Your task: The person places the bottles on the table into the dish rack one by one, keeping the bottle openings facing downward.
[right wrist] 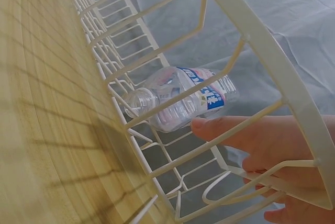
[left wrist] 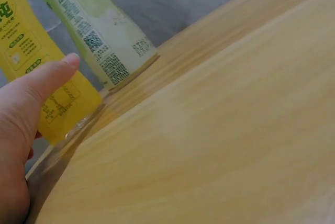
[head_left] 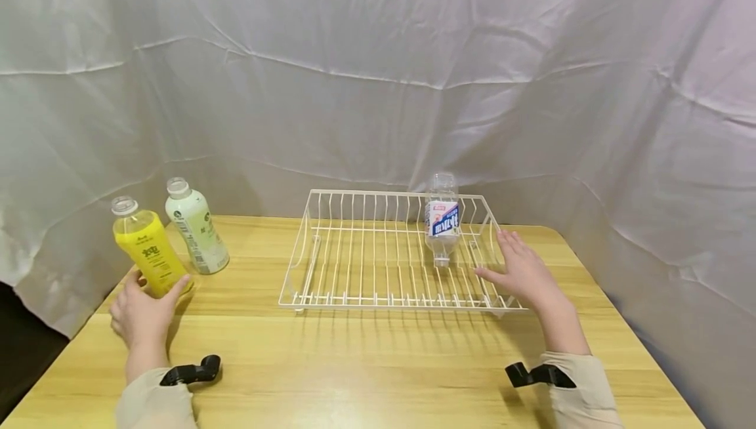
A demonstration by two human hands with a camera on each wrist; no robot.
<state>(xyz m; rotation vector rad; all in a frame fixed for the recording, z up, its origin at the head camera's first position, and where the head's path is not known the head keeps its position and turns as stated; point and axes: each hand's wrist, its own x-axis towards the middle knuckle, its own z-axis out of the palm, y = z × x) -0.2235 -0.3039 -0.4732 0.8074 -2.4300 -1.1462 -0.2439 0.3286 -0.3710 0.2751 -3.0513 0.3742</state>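
My left hand [head_left: 140, 314] holds the lower part of a yellow-labelled bottle [head_left: 150, 252], thumb across its front; the other fingers are mostly hidden behind it. The bottle is capless and tilted. Just beside it, a pale green bottle [head_left: 197, 225] stands on the table. On the right, my right hand [head_left: 525, 271] reaches over the right end of a white wire dish rack [head_left: 401, 307] with fingers extended. A clear bottle with a blue and white label [head_left: 443, 219] lies neck-down in the rack, leaning on its back. In the right wrist view the thumb is close to this bottle [right wrist: 180, 101]; contact is unclear.
The wooden table [head_left: 348, 363] carries the rack in its middle and the two other bottles at its left. A grey cloth curtain [head_left: 366, 121] hangs behind and along the sides. Each sleeve has a black wrist camera mount [head_left: 191, 371].
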